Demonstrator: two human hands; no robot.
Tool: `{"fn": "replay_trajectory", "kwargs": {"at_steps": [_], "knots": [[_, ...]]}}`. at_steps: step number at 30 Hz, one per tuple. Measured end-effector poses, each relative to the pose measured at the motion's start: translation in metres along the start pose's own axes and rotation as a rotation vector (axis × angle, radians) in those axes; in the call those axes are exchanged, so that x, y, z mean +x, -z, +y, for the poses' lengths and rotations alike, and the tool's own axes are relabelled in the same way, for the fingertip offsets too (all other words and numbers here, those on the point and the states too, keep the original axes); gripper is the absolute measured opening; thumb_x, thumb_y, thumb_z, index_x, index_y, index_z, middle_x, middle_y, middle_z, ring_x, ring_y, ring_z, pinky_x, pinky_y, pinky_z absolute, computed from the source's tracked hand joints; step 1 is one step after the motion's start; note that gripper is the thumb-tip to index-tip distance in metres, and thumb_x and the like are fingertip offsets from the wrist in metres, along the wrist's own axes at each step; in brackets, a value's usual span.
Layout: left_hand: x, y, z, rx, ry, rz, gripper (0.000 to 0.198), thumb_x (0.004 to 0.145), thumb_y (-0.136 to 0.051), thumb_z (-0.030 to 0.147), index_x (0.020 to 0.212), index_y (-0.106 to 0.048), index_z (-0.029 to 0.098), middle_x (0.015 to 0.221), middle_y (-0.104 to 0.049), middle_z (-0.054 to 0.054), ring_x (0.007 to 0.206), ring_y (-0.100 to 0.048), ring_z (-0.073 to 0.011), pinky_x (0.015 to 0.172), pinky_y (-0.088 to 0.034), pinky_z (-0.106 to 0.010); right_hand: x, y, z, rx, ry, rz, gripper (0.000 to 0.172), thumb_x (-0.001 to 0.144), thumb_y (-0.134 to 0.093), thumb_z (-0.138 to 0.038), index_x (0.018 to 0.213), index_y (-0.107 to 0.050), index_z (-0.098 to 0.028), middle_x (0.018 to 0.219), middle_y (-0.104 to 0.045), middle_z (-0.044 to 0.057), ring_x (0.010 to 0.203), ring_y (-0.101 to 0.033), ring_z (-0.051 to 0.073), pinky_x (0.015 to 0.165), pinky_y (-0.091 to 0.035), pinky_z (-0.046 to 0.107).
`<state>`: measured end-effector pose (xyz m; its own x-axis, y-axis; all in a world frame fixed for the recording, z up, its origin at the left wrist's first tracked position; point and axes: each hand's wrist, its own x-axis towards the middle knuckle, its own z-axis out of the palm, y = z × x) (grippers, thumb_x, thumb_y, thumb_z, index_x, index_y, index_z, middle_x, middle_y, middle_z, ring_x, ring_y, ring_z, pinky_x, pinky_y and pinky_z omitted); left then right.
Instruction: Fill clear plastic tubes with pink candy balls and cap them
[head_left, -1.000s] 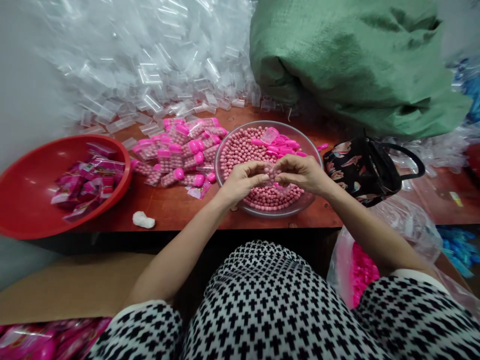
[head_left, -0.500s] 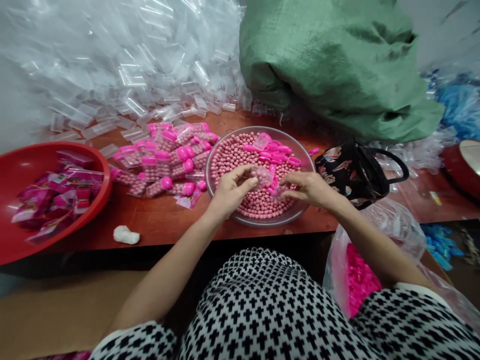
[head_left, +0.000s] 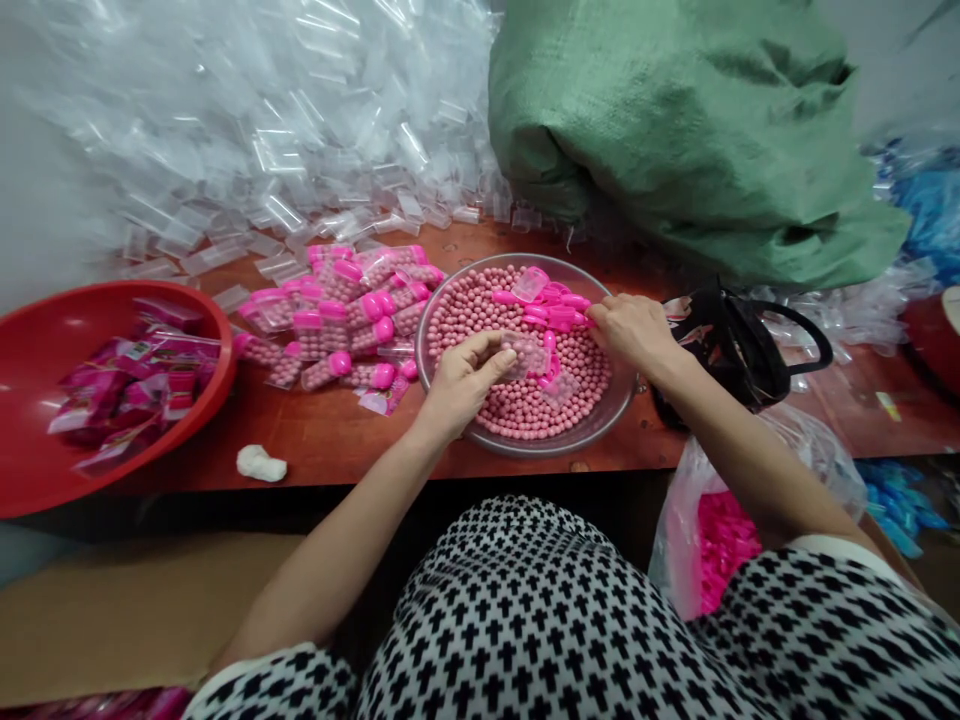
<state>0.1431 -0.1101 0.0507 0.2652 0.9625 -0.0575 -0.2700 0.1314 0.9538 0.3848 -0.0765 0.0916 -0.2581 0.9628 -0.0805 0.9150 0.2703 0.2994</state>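
A clear round bowl point(head_left: 517, 445) full of small pink candy balls point(head_left: 480, 300) sits on the brown table. My left hand point(head_left: 465, 375) is over the bowl's near left side, fingers pinched round a small clear plastic container point(head_left: 529, 352) filled with pink balls. My right hand point(head_left: 634, 330) is at the bowl's right rim, its curled fingers touching a cluster of bright pink caps point(head_left: 551, 305) lying on the balls. Whether it holds one is hidden.
Filled pink-capped containers point(head_left: 345, 315) lie left of the bowl, empty clear containers point(head_left: 262, 140) are heaped behind. A red basin point(head_left: 45, 470) of pink packets stands left, a green sack point(head_left: 690, 120) back right, a black floral bag point(head_left: 735, 350) right. A bag of pink caps point(head_left: 720, 545) hangs below.
My right hand has let go of the container and moved up and right to the pink caps. My left hand keeps the container over the bowl.
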Motion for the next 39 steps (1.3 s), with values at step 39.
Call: {"fn": "replay_trajectory", "kwargs": {"at_steps": [39], "knots": [[-0.022, -0.002, -0.003, 0.389, -0.369, -0.090, 0.023, 0.088, -0.069, 0.032, 0.105, -0.080, 0.021, 0.111, -0.078, -0.007, 0.097, -0.076, -0.0229, 0.091, -0.059, -0.034, -0.053, 0.023, -0.054, 0.745, 0.490, 0.466, 0.017, 0.101, -0.049, -0.028, 0.102, -0.064, -0.020, 0.084, -0.067, 0.006, 0.076, -0.062, 0.017, 0.070, -0.051, 0.028]]}}
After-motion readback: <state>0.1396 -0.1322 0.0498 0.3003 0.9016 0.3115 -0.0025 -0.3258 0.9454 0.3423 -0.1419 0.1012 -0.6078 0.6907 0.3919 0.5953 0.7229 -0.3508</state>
